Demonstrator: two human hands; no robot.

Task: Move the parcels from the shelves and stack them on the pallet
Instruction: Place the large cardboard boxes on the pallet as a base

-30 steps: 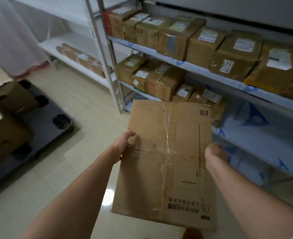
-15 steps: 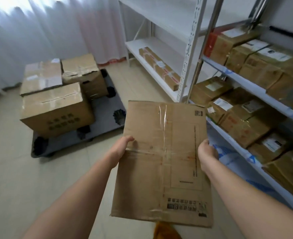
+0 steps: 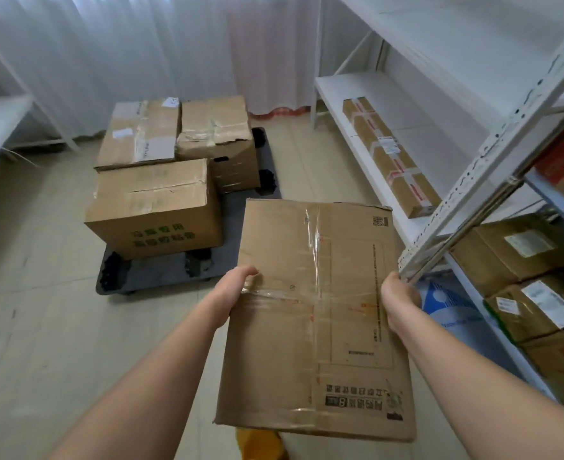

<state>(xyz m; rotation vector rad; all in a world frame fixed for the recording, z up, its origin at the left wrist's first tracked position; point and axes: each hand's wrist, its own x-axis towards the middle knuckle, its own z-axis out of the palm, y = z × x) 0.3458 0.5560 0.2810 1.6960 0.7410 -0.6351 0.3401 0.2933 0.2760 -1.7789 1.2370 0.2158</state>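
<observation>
Dim, soft daylight through the curtain (image 3: 141,44); edges bowed.

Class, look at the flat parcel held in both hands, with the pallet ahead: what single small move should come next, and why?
Probably carry the flat parcel forward and left toward the pallet. The left hand and right hand grip its side edges, so the hold looks secure. Three boxes already stand on the pallet, and the parcel is still short of them.
</observation>
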